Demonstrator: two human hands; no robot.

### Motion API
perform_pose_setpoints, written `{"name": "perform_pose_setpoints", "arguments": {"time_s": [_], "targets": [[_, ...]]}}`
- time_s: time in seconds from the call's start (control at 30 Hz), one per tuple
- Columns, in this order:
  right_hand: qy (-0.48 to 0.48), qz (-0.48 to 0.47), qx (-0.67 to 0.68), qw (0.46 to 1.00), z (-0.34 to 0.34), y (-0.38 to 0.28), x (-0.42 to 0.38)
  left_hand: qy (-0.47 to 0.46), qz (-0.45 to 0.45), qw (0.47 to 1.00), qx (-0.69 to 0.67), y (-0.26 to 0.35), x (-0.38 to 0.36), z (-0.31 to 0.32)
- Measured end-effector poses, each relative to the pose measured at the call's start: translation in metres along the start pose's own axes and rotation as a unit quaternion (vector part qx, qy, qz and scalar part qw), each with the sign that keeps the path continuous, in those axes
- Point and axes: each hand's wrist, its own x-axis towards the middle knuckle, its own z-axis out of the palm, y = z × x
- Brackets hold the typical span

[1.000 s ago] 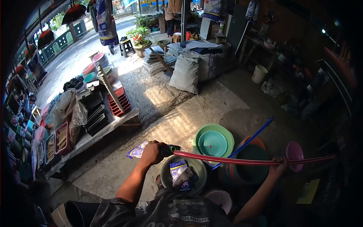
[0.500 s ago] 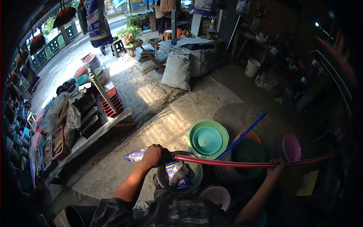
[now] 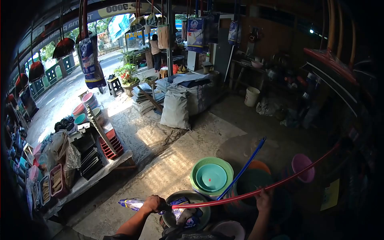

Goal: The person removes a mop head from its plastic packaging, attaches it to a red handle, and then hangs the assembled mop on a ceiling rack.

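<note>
My left hand (image 3: 153,204) is closed around the neck of a mop, just where its red handle (image 3: 228,197) begins. The mop's head, in a purple-and-white plastic wrapper (image 3: 130,203), sticks out to the left of that hand. Further along the handle, my right hand (image 3: 263,201) grips it from below. The handle slants up to the right, its far end lost in shadow. Below it stands a grey tub (image 3: 205,218) holding more purple-and-white packages (image 3: 187,214). Beyond the handle, a blue pole (image 3: 245,166) leans beside a green basin (image 3: 196,170) with a turquoise basin (image 3: 211,177) inside.
A low display table (image 3: 86,188) with red trays (image 3: 112,146) and baskets runs along the left. Stuffed white sacks (image 3: 176,110) stand ahead. Packaged mops (image 3: 196,34) hang overhead. A pink basin (image 3: 303,168) is at right. Another person (image 3: 155,52) stands in the background.
The view has tilted up, so the scene sits lower. The far end of the red handle has risen, and my right hand is closer to my left along it.
</note>
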Motion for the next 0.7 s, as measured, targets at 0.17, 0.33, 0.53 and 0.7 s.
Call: {"name": "perform_pose_setpoints", "arguments": {"time_s": [0.17, 0.33, 0.53, 0.7], "targets": [[-0.102, 0.13, 0.051, 0.985, 0.022, 0.066, 0.003, -0.006, 0.101, 0.995, -0.01, -0.005, 0.009, 0.039], [-0.169, 0.184, 0.024, 0.968, 0.051, 0.115, -0.028, 0.045, -0.007, 0.994, -0.102, 0.06, 0.004, 0.005], [-0.051, 0.132, -0.182, 0.973, 0.048, 0.132, -0.033, 0.03, -0.078, 0.983, -0.161, 0.077, -0.011, 0.011], [-0.065, 0.244, -0.018, 0.968, 0.045, 0.143, -0.04, 0.035, -0.072, 0.989, -0.127, 0.054, -0.017, 0.048]]}}
